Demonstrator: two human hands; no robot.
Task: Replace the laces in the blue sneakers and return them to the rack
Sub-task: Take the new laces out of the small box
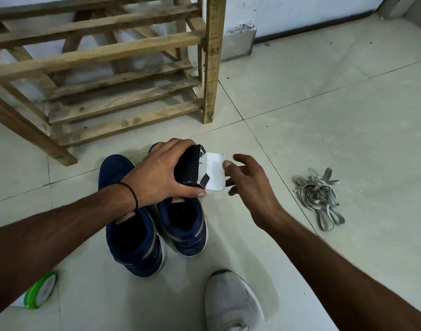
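At 6 o'clock, nearest the camera, a grey shoe (231,299) is seen on the person's foot, toe pointing down the frame. At 8 o'clock a green-rimmed round object (41,290) is partly cut off by the left forearm.

Just below centre the blue sneakers (133,237) are stood side by side on the tiled floor (300,120), touching, heels toward the camera and no laces visible in them. Directly above them a small black box (189,168) is held by the left hand (157,173), whose fingers and thumb are clamped round it from the top; a dark band is worn on that wrist. The box's white flap (215,172) is swung open toward 3 o'clock. The right hand (251,185) is held just beside that flap with fingers spread apart and nothing gripped (the thumb tip lies at the flap's edge, but contact cannot be told).

At 3 o'clock, well apart from the sneakers, a loose tangle of grey laces (317,194) is laid on the floor.

From 10 to 12 o'clock the wooden rack (109,56) is stood against the wall, its slatted shelves bare where seen. Beside its right post, at 1 o'clock, a metal plate (238,46) is fixed at the wall's foot.
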